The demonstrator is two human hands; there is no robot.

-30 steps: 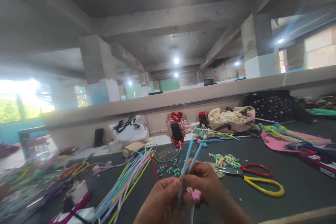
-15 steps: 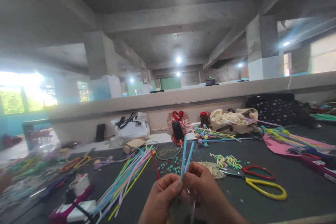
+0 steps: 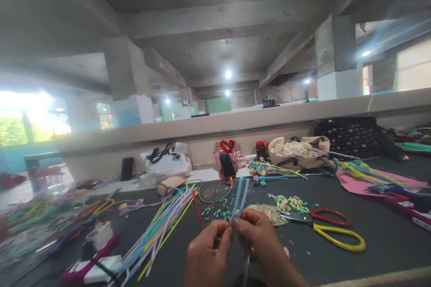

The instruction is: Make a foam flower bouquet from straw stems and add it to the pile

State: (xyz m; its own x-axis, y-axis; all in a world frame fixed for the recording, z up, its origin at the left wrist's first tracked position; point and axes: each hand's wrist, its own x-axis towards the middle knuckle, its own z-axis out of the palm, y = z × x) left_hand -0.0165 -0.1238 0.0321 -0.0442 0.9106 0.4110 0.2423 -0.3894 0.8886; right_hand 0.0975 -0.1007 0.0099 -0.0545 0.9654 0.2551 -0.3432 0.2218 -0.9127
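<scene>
Two light blue fuzzy stems point(image 3: 245, 193) stand up side by side from between my fingertips, spread slightly apart at the top. My left hand point(image 3: 210, 249) pinches them low down from the left. From the right, my right hand point(image 3: 261, 237) closes its thumb and fingers on the same stems, close to the left fingertips. A thin pale strand hangs below my right hand. To the left lies a loose bundle of pastel stems point(image 3: 164, 228), with a red stem point(image 3: 198, 210) beside it. The lower ends of the held stems are hidden by my fingers.
Scissors with red and yellow handles point(image 3: 332, 228) lie at right by small cut pieces point(image 3: 291, 203). A phone point(image 3: 227, 165), a white bag point(image 3: 166, 161) and a red-capped bottle point(image 3: 261, 150) line the back. A power strip point(image 3: 92, 262) sits at lower left.
My left hand has turned more upright, with a gap between thumb and fingers. The blue stems lean slightly more to the right. A small pink piece now shows beside my right wrist.
</scene>
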